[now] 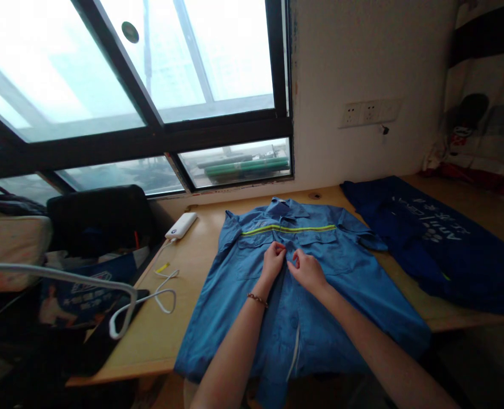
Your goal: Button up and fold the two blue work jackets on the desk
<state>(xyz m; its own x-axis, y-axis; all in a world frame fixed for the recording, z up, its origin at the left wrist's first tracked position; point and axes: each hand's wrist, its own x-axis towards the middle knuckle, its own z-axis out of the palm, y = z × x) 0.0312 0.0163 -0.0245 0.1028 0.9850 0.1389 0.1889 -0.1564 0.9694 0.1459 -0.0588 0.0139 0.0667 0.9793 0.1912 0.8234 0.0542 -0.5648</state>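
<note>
A blue short-sleeved work shirt [234, 307] lies front up on the table, collar towards the wall, with a yellow-green stripe across its chest. Just below that stripe, at the front opening, my left hand [274, 258] pinches the edge of the shirt. Close beside it on the right, my right hand [307, 270] has its fingers curled at the same opening, thumb and forefinger on the cloth. What lies between the fingertips is too small to make out. Further down, the two front edges are apart, and a pale gap shows near the hem.
On the wooden table [149, 341], a white power bank [181, 225] with a white cable [166, 295] lies to the left. A dark blue printed garment [439, 238] lies to the right. Bags [85, 284] and a black chair back [100, 216] stand left of the table, below the window.
</note>
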